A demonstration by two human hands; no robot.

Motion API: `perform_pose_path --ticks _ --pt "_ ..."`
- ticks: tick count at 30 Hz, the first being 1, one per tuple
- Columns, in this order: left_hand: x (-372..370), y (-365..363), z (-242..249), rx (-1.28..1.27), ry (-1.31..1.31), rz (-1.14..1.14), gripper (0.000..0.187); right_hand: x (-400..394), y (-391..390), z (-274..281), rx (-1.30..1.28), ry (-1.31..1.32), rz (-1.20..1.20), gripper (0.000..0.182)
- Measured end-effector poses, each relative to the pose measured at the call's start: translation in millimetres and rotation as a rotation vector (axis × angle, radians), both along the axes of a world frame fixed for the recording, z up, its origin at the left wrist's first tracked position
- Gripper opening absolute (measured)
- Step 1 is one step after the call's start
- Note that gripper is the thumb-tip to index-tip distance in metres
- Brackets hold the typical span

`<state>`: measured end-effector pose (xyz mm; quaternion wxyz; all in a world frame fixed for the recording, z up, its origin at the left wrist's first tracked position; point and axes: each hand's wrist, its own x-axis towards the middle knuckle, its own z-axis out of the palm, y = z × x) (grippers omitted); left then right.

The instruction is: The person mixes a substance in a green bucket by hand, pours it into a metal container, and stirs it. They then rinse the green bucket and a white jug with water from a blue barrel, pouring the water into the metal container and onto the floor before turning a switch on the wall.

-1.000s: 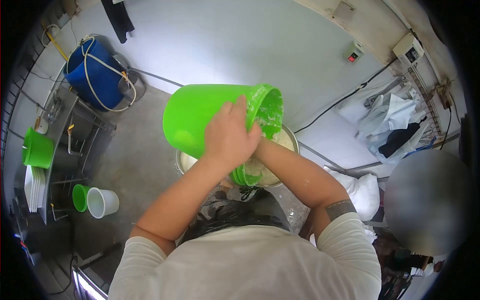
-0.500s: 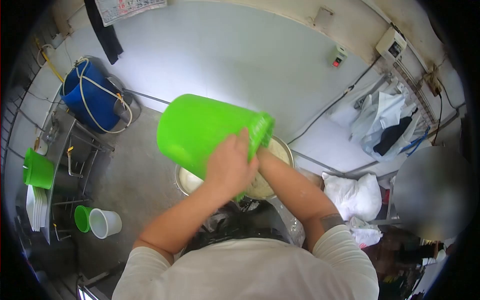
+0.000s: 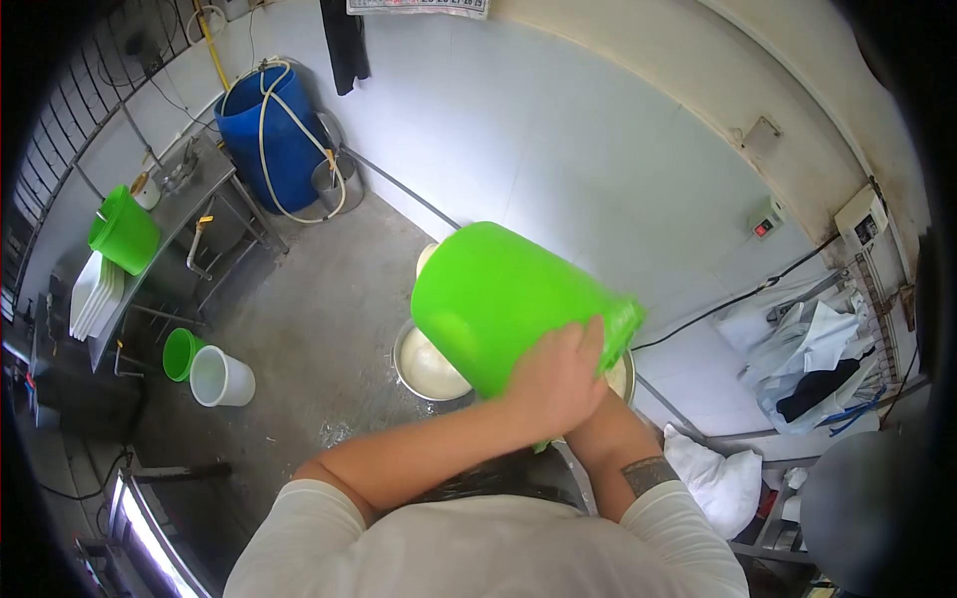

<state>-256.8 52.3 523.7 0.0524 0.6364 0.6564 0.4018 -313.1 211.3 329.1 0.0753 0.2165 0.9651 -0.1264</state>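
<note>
Your left hand (image 3: 553,384) grips the rim of the green bucket (image 3: 498,299), tipped mouth-down over the metal bowl (image 3: 424,364) on the floor. Your right hand is hidden behind the bucket, so I cannot tell its grip. Keep the mouth centred over the bowl's middle, not its near rim, and scrape steadily. Farther off, against the wall, the blue barrel (image 3: 264,135) stands well apart.

The tipped bucket (image 3: 503,304) hangs over the bowl (image 3: 429,364), with the barrel (image 3: 269,135) far behind-left.
</note>
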Motion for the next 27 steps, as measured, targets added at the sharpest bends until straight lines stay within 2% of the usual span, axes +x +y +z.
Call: perform_pose_path --ticks 2,4,10,15,20,23,27 --pt "-11 12 4 -0.023 -0.010 0.136 0.064 4 4 3 0.004 -0.007 0.017 0.028" --pt "-26 21 7 -0.050 -0.039 0.175 0.064 16 9 10 -0.006 -0.012 0.028 0.028" --pt "-37 21 4 -0.014 -0.036 0.119 0.061 84 34 66 -0.034 -0.099 0.064 0.028" --pt "-28 12 -1 -0.017 -0.020 0.108 0.062 126 33 113 -0.064 -0.225 -0.058 0.028" --pt "-14 14 -1 -0.015 0.015 0.064 0.062 115 -12 45 -0.091 0.141 -0.087 0.029" --pt "-7 19 -5 0.007 0.049 0.058 0.063 115 -44 18 -0.053 0.182 -0.069 0.029" --pt "-18 20 -10 0.044 0.039 0.128 0.062 129 -43 22 -0.077 0.159 -0.016 0.029"
